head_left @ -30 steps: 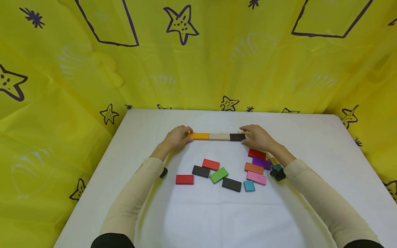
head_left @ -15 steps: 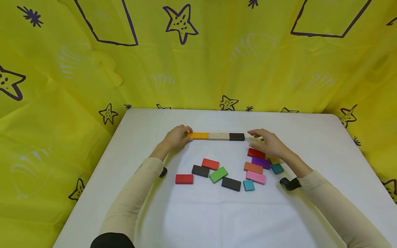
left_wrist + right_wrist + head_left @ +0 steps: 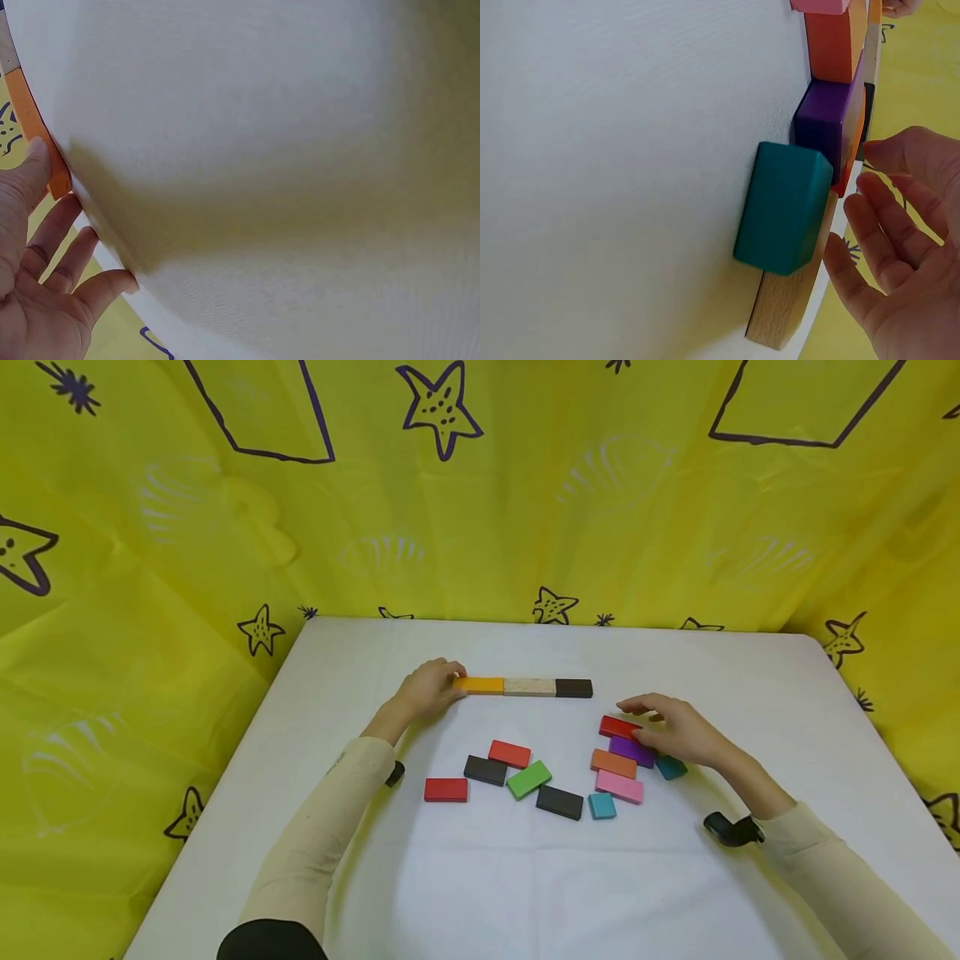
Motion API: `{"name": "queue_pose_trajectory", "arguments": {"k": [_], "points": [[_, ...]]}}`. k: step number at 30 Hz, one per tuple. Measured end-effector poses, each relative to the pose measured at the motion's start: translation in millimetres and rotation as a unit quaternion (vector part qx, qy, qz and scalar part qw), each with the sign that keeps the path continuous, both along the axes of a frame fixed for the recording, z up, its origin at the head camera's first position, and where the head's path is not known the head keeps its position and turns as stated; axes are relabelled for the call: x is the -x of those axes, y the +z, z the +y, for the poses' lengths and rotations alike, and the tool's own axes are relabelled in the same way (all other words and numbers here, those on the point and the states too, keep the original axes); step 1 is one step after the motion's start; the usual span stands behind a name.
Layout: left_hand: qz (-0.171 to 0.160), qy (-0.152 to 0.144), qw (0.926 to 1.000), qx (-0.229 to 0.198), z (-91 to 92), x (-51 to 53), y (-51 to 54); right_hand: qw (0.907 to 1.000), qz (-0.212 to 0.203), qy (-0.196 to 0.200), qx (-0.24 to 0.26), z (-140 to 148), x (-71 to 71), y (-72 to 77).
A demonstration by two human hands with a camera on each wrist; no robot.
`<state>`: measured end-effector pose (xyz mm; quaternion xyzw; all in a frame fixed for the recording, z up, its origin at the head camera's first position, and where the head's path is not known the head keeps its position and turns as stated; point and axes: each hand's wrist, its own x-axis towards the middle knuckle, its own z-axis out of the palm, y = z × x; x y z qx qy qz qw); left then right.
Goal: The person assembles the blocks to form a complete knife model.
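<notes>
My left hand [image 3: 427, 692] pinches the left end of an orange-yellow block [image 3: 483, 686], thumb against it in the left wrist view. That block lies end to end with a speckled cream block [image 3: 529, 687] and a dark block [image 3: 573, 688]. My right hand [image 3: 678, 731], fingers loosely bent and holding nothing, hovers by a red block [image 3: 617, 726] and a purple block [image 3: 632, 751]. In the right wrist view, a teal block [image 3: 784, 206] and a plain wood block [image 3: 776, 311] lie beside that hand [image 3: 915, 240].
Nearer me on the white table [image 3: 480, 885] lie several loose blocks: red [image 3: 446, 790], another red [image 3: 510, 754], dark [image 3: 485, 770], green [image 3: 529, 780], dark [image 3: 559, 802], light blue [image 3: 602, 806], pink [image 3: 619, 787] and brownish orange [image 3: 613, 763]. A yellow patterned cloth [image 3: 480, 510] hangs behind.
My right hand has left the dark end of the row and moved right and nearer me, over the coloured blocks. My left hand stays at the orange-yellow block.
</notes>
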<state>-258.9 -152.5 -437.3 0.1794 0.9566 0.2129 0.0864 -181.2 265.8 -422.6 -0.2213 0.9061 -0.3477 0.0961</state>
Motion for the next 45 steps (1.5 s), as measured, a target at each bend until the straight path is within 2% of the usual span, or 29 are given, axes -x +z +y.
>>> {"name": "queue_pose_trajectory", "arguments": {"k": [7, 19, 32, 39, 45], "points": [[0.004, 0.001, 1.0000, 0.000, -1.3, 1.3, 1.9, 0.9998, 0.007, 0.016, -0.002, 5, -5.2, 1.8], [0.003, -0.002, 1.0000, -0.005, -1.1, 0.6, 0.6, 0.9991, 0.022, 0.026, -0.026, 8, -4.6, -1.5], [0.004, -0.005, 1.0000, 0.001, 0.6, 2.9, 0.1, 0.9986, 0.039, 0.013, -0.035, 10, -2.1, -7.4], [0.003, -0.003, 1.0000, -0.002, -0.5, 2.2, -0.9, 0.9991, 0.027, 0.003, -0.032, 9, -0.1, -5.5], [-0.005, 0.003, 1.0000, 0.000, -0.1, 2.2, -1.3, 0.9991, 0.036, -0.006, -0.020, 10, 5.9, -1.7]]}}
